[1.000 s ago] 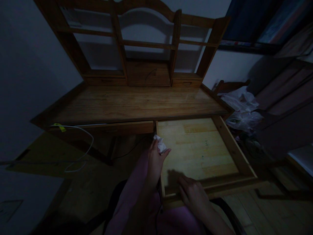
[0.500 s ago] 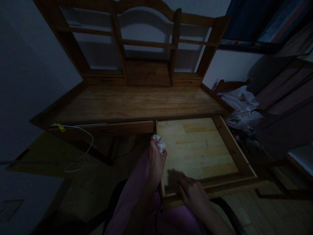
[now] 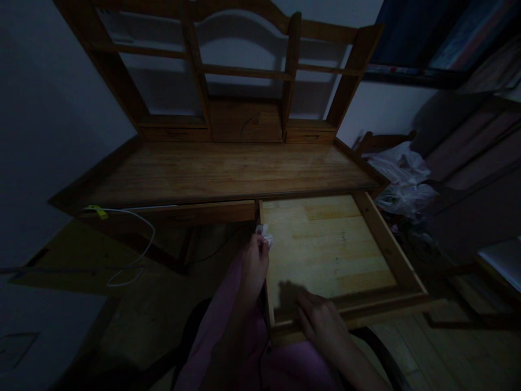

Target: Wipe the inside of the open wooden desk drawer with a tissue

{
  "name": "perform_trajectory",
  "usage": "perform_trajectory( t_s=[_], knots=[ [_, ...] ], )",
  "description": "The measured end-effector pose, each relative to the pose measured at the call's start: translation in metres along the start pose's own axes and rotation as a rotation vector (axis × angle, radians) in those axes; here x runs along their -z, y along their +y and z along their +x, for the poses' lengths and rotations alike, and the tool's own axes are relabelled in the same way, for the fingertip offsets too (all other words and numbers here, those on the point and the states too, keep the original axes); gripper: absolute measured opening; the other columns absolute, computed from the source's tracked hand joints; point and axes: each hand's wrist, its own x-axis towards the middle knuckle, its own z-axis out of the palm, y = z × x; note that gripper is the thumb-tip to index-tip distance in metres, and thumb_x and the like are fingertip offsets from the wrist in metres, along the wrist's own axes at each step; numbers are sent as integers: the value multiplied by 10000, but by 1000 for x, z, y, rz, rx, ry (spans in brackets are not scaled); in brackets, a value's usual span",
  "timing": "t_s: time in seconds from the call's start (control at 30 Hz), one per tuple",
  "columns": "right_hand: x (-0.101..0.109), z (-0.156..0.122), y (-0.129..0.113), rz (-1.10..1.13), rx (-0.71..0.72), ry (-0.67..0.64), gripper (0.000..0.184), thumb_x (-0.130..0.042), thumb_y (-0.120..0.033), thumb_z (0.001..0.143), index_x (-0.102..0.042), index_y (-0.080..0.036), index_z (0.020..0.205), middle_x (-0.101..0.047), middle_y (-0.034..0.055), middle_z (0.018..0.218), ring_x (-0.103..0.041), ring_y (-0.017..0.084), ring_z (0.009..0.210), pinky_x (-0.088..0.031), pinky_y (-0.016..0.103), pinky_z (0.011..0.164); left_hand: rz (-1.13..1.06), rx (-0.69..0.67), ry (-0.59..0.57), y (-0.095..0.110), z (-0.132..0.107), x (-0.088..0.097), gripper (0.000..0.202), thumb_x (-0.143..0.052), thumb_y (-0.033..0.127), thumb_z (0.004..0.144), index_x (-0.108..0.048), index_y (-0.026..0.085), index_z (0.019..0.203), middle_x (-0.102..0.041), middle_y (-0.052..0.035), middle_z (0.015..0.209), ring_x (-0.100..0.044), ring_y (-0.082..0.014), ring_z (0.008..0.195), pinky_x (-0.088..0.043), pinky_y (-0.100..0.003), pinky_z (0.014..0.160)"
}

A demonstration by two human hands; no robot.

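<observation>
By the left hand [image 3: 253, 263], a white tissue [image 3: 267, 238] is being pinched at the open drawer [image 3: 315, 247]'s left edge.
Its fingers are being gathered closer than before, perhaps firming control; the drawer's front is being touched by the right hand [image 3: 322, 319] (its grip, lost in shadow, cannot be told).

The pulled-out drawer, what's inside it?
In the drawer, a wooden bottom shows, with small dark marks and a shadow. The right hand covers part near the front, hiding what's beneath.

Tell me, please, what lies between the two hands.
The head view shows the drawer's left wall and part of its floor between the left hand and right hand.
</observation>
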Motion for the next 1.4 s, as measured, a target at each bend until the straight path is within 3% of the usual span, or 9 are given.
perform_trajectory(
  t_s=[0.1, 0.2, 0.33, 0.53, 0.67, 0.83, 0.97, 1.13, 1.4],
  knots=[
    [0, 0, 0, 15, -2, -3, 277, -434, -102, 925, -664, -189, 1054, -730, 84, 976, -694, 216, 819, -481, 314, 732, -69, 35, -37, -5, 4, 8, 117, -522, 354, 963, -551, 240, 967, -739, -53, 938, -709, -221, 866, -496, -288, 742],
    [1, 0, 0, 26, 7, 6, 297, -429, -94, 914, -663, -187, 1073, -733, 90, 996, -697, 218, 835, -491, 319, 746, -124, 47, -36, -12, 8, 12, 98, -523, 309, 936, -567, 233, 980, -754, -56, 969, -710, -206, 869, -494, -273, 737],
    [1, 0, 0, 16, -4, 2, 271, -445, -97, 912, -666, -190, 1037, -730, 79, 947, -694, 218, 822, -482, 312, 740, -202, 24, -56, -22, 13, 10, 162, -518, 206, 871, -640, 217, 977, -767, -70, 1067, -721, -208, 994, -524, -295, 837],
    [0, 0, 1, 29, -10, -28, 283, -449, -101, 928, -652, -196, 1102, -729, 81, 1022, -700, 221, 875, -485, 316, 776, -282, 39, -65, -27, 16, 4, 220, -625, 266, 847, -670, 199, 1052, -762, -112, 1145, -720, -233, 1072, -542, -353, 929],
    [0, 0, 0, 28, -13, -16, 281, -453, -94, 924, -655, -198, 1089, -729, 72, 988, -703, 219, 857, -485, 316, 767, -228, 80, -46, -25, 14, 2, 267, -682, 287, 814, -673, 201, 1066, -760, -99, 1072, -726, -209, 921, -554, -320, 816],
    [0, 0, 0, 26, 13, 6, 244, -444, -94, 918, -646, -198, 1010, -716, 65, 948, -683, 204, 814, -465, 300, 721, -103, 73, -4, -21, 11, -4, 338, -749, 327, 767, -640, 216, 1067, -662, 10, 771, -643, -161, 690, -499, -265, 687],
    [1, 0, 0, 21, 2, -4, 240, -445, -90, 920, -643, -202, 998, -710, 56, 928, -680, 199, 799, -452, 292, 709, 47, 24, 24, -16, 7, -6, 214, -706, 306, 802, -595, 221, 964, -577, 37, 718, -607, -160, 662, -442, -251, 641],
    [2, 0, -1, 18, -17, -36, 241, -449, -90, 928, -647, -193, 1021, -711, 67, 952, -685, 218, 834, -458, 304, 733, 143, -74, 32, -13, 5, -7, 45, -615, 267, 864, -595, 226, 860, -603, 3, 750, -601, -173, 695, -434, -266, 677],
    [0, 0, 0, 18, -10, -27, 257, -444, -103, 934, -647, -201, 1058, -715, 65, 979, -692, 223, 842, -466, 318, 738, 39, 39, 13, -8, 7, 3, 68, -555, 277, 885, -514, 241, 844, -656, 3, 776, -649, -183, 705, -438, -259, 669]
  ],
)
